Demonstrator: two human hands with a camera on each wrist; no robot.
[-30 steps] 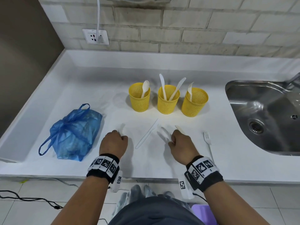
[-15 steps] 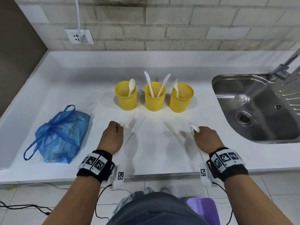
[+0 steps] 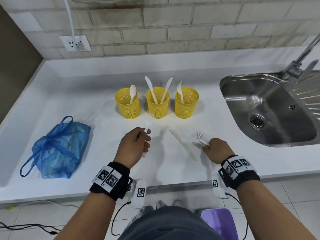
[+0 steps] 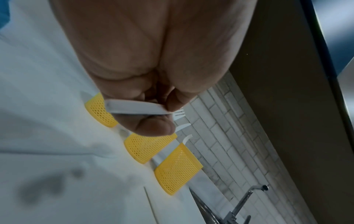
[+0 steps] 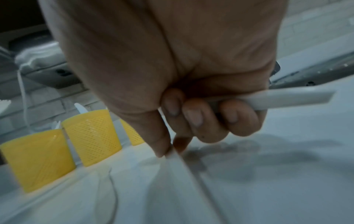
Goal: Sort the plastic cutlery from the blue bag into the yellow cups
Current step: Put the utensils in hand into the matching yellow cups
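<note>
White counter (image 3: 72, 94) bears a blue bag (image 3: 58, 149), three yellow cups (image 3: 157, 104), a knife (image 3: 182, 144)

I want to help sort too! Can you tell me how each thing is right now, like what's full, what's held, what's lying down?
Left cup: upright, one spoon inside.
Middle cup: upright, two knives inside.
Right cup: upright, one fork inside.
Blue bag: tied shut, lying on the counter.
Left hand: holding a spoon.
Right hand: gripping white cutlery, a fork at its fingertips.
Loose knife: lying flat on the counter.
Sink: no water running.
</note>
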